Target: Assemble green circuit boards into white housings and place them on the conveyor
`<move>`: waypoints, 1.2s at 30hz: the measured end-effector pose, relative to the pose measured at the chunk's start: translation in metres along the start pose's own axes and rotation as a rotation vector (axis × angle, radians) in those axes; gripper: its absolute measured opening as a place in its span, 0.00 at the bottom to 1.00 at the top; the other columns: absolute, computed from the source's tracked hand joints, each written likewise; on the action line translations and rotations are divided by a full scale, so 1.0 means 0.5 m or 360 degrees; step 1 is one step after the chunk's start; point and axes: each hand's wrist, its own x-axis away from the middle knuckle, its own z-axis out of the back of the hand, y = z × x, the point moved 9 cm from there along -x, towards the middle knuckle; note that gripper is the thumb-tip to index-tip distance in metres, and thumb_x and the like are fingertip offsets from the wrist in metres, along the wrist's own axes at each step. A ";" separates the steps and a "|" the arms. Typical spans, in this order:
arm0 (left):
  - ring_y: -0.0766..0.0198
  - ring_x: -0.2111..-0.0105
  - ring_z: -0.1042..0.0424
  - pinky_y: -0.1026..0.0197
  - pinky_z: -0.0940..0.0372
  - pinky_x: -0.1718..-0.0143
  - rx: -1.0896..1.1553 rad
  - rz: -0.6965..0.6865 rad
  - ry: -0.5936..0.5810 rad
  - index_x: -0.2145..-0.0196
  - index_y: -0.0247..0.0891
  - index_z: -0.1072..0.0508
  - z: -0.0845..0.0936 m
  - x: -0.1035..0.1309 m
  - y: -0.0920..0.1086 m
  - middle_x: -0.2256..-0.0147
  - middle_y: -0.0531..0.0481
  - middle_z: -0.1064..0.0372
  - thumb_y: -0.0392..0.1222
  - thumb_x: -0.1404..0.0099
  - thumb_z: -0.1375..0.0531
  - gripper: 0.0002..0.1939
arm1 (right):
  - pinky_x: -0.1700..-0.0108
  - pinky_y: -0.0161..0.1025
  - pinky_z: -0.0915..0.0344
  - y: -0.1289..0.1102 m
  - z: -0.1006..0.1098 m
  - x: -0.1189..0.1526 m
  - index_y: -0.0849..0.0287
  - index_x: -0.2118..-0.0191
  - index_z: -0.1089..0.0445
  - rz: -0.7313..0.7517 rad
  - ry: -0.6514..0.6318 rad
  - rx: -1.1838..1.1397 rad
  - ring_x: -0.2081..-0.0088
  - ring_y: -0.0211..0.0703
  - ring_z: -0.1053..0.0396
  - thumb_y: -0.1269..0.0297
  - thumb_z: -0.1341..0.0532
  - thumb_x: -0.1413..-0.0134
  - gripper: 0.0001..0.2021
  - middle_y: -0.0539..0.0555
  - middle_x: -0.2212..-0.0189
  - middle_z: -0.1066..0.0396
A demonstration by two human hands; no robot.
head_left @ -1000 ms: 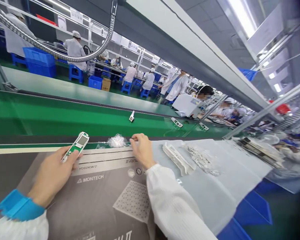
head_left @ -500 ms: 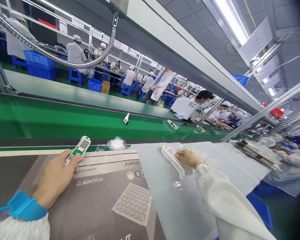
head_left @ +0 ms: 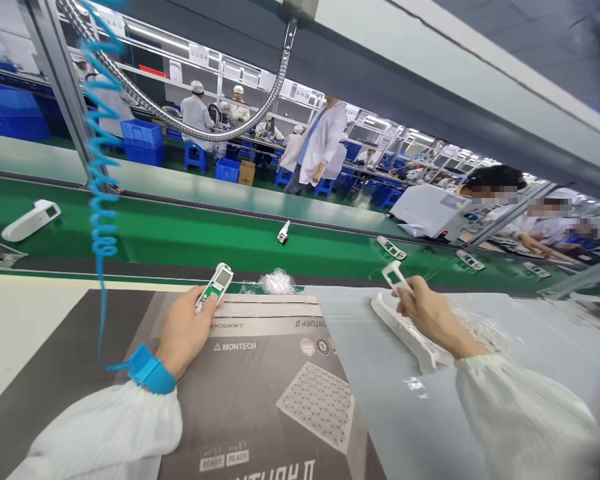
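My left hand [head_left: 186, 332], with a blue wrist strap, is closed around a white device housing [head_left: 222, 271]. A green circuit board and a small grey screen show inside it, tilted over the printed cardboard [head_left: 260, 387]. My right hand [head_left: 430, 313] pinches a white plastic cover [head_left: 394, 272] with an opening at its upper end; my fingers hide its lower part. Just below that hand, white curved plastic shells [head_left: 405, 333] lie on the grey sheet [head_left: 380, 400]. Small white parts in clear plastic [head_left: 485, 330] lie beside my right wrist.
Beyond the work surface runs a green conveyor [head_left: 205, 230] carrying a white handheld device [head_left: 33, 220], a small white part [head_left: 283, 233] and several open housings. Crumpled clear plastic [head_left: 278, 281] lies at its near edge. A blue coiled hose [head_left: 103, 167] hangs at left. Co-workers sit beyond.
My right hand has lifted the white cover up from among the shells. My left hand still holds the housing. The view has swung left, bringing the coiled hose and another device into sight.
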 end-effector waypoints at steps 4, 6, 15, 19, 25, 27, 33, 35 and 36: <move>0.60 0.75 0.30 0.60 0.37 0.71 0.0049 0.0001 0.0014 0.61 0.37 0.26 0.002 0.000 0.001 0.75 0.50 0.29 0.53 0.38 0.46 0.18 | 0.71 0.39 0.46 -0.226 -0.074 0.085 0.54 0.64 0.43 0.0381 -0.0063 -0.0309 0.75 0.44 0.37 0.56 0.52 0.36 0.09 0.51 0.75 0.33; 0.60 0.76 0.31 0.60 0.38 0.72 0.0056 -0.0007 0.0021 0.61 0.36 0.26 0.004 0.002 0.004 0.75 0.50 0.29 0.53 0.38 0.46 0.18 | 0.70 0.39 0.45 -0.308 -0.127 0.125 0.54 0.62 0.42 0.0357 -0.0292 -0.0659 0.75 0.42 0.39 0.50 0.49 0.37 0.13 0.48 0.75 0.34; 0.65 0.76 0.33 0.64 0.39 0.77 0.0475 -0.0002 -0.0147 0.59 0.34 0.28 -0.028 0.013 0.017 0.68 0.48 0.27 0.54 0.38 0.43 0.19 | 0.59 0.42 0.32 -0.502 -0.263 0.161 0.58 0.69 0.31 -0.0135 -0.1055 -0.2382 0.65 0.43 0.27 0.57 0.32 0.49 0.11 0.52 0.68 0.25; 0.63 0.70 0.30 0.61 0.35 0.69 0.0421 -0.0118 -0.0094 0.55 0.36 0.29 -0.030 0.020 0.028 0.66 0.48 0.27 0.55 0.42 0.36 0.24 | 0.44 0.49 0.33 -0.541 -0.299 0.158 0.57 0.66 0.31 -0.0358 -0.0873 -0.2942 0.55 0.47 0.24 0.73 0.32 0.53 0.09 0.56 0.56 0.23; 0.58 0.63 0.27 0.58 0.35 0.62 0.0234 -0.0140 -0.0095 0.53 0.37 0.30 -0.051 0.029 0.023 0.61 0.46 0.25 0.44 0.45 0.32 0.23 | 0.39 0.55 0.37 -0.575 -0.286 0.190 0.55 0.54 0.30 -0.0232 -0.0908 -0.3207 0.43 0.49 0.32 0.69 0.33 0.49 0.15 0.55 0.49 0.26; 0.58 0.63 0.27 0.58 0.35 0.62 0.0205 -0.0132 -0.0069 0.54 0.37 0.29 -0.049 0.026 0.018 0.61 0.46 0.25 0.44 0.43 0.34 0.20 | 0.39 0.56 0.38 -0.572 -0.274 0.194 0.53 0.51 0.31 -0.0123 -0.1001 -0.3144 0.42 0.49 0.33 0.64 0.34 0.46 0.16 0.55 0.48 0.26; 0.57 0.55 0.28 0.55 0.36 0.53 0.0238 -0.0316 -0.0099 0.46 0.41 0.30 -0.052 0.035 0.047 0.53 0.46 0.27 0.53 0.28 0.52 0.22 | 0.41 0.52 0.35 -0.537 -0.278 0.181 0.51 0.52 0.29 -0.0109 -0.0931 -0.3003 0.46 0.47 0.29 0.60 0.30 0.50 0.19 0.53 0.50 0.26; 0.56 0.49 0.31 0.55 0.39 0.47 0.0197 -0.0514 -0.0117 0.45 0.42 0.31 -0.057 0.047 0.072 0.48 0.46 0.29 0.49 0.29 0.49 0.19 | 0.41 0.49 0.35 -0.538 -0.277 0.181 0.51 0.53 0.29 -0.0069 -0.0865 -0.3032 0.46 0.45 0.30 0.59 0.29 0.51 0.19 0.51 0.50 0.27; 0.56 0.48 0.32 0.55 0.40 0.45 0.0164 -0.0606 -0.0119 0.45 0.42 0.31 -0.060 0.054 0.082 0.47 0.47 0.30 0.47 0.30 0.46 0.18 | 0.41 0.47 0.35 -0.542 -0.277 0.183 0.51 0.52 0.29 -0.0041 -0.0854 -0.3032 0.46 0.45 0.30 0.58 0.29 0.51 0.19 0.51 0.49 0.27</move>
